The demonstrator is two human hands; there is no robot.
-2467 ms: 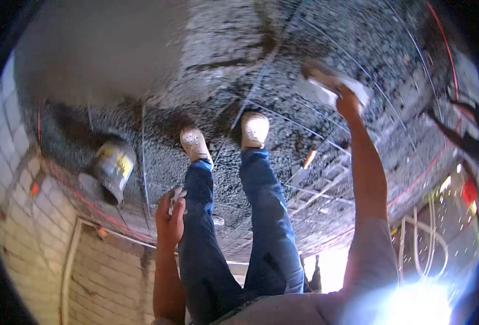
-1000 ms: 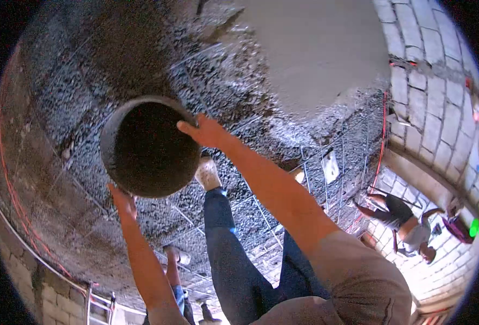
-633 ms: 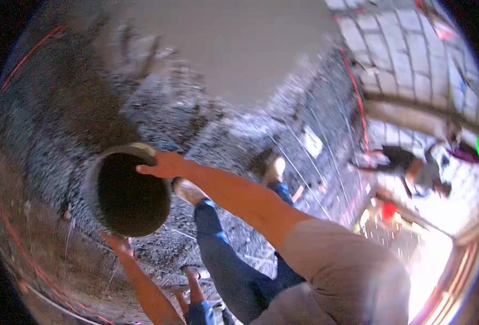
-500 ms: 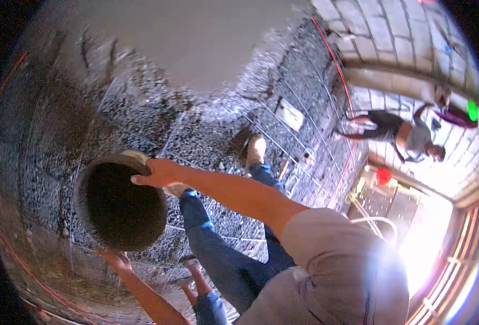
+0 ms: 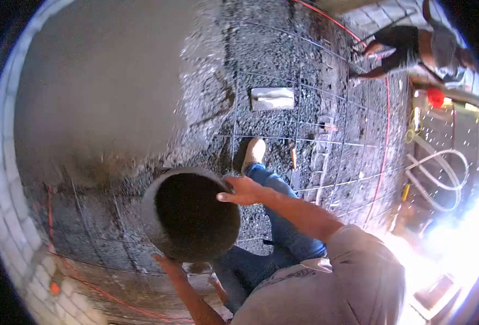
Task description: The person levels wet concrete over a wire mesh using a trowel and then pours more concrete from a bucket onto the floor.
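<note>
A round grey bucket point(image 5: 152, 212) is tipped with its wide mouth facing me; the inside is too dark to show contents. My right hand point(image 5: 244, 191) grips its rim, thumb over the edge and fingers around the outside. On the opposite side, my left hand point(image 5: 170, 267) is against the bucket's lower wall, its fingers partly hidden. Beyond the bucket, smooth wet concrete point(image 5: 104, 81) spreads up to a rough edge. Dark gravel point(image 5: 261, 49) with a grid of thin rebar lies beside it, around my shoe point(image 5: 254, 151).
A flat finishing trowel point(image 5: 272, 99) lies on the gravel near my foot. Another person point(image 5: 407, 46) stands bent over at the upper right. A red line point(image 5: 386, 146) crosses the floor. Coiled pale hose point(image 5: 440, 181) lies at right, and a block wall point(image 5: 9, 162) borders the left.
My view has turned, bringing more smooth concrete and the trowel into the middle. The bucket now appears closer to my legs, with both hands still on it.
</note>
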